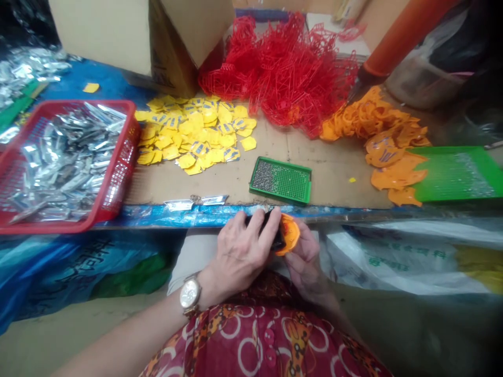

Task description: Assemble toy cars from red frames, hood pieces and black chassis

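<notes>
Close to my body, below the table edge, my left hand [247, 243] is closed around a black part [279, 238] whose kind its fingers hide. An orange plastic piece [291, 234], shaped like a shallow shell, sits against the black part. My right hand [305, 256] pinches that orange piece from the right side. Just beyond the hands lies a small green tray [293, 180] with tiny metal pieces [264, 175] gathered in its left part. Two silvery strips [179, 203] rest along the table's front edge.
At left stands a red basket [128, 136] full of silvery packets. Yellow cut pieces [204, 131] are heaped beside it, with tangled red plastic frames [291, 73] behind. Orange pieces [387, 152] and a larger green tray [451, 175] lie at right. Cardboard boxes [106, 31] stand at the back.
</notes>
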Tool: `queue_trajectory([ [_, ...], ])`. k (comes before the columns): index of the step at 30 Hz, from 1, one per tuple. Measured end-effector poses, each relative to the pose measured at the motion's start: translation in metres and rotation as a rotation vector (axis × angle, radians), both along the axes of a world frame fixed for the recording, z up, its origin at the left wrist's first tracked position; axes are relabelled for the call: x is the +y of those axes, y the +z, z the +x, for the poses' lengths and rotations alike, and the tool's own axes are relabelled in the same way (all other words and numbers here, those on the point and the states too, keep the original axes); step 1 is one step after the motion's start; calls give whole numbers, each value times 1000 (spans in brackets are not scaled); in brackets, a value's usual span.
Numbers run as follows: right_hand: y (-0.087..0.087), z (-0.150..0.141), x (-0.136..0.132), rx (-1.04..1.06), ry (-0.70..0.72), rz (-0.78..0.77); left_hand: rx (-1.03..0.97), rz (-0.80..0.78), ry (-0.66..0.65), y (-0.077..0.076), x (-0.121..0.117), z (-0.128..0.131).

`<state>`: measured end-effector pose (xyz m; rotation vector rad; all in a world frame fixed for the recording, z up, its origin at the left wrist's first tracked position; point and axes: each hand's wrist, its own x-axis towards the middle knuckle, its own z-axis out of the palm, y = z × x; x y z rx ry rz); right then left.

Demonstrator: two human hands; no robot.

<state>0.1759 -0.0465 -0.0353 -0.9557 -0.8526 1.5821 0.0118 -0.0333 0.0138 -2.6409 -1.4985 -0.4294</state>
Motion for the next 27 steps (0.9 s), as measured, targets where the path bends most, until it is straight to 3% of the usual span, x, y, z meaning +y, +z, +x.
queue_trajectory([
  [9, -2, 0, -1, 7, -28, 87, -27, 52, -70, -6, 1, -6],
  [17, 2, 7, 0, -26, 18, 167, -243, 74, -174, -5, 4, -11],
  [27, 6, 7, 0, -146, 24, 227, -270, 76, -178, -5, 4, -10],
])
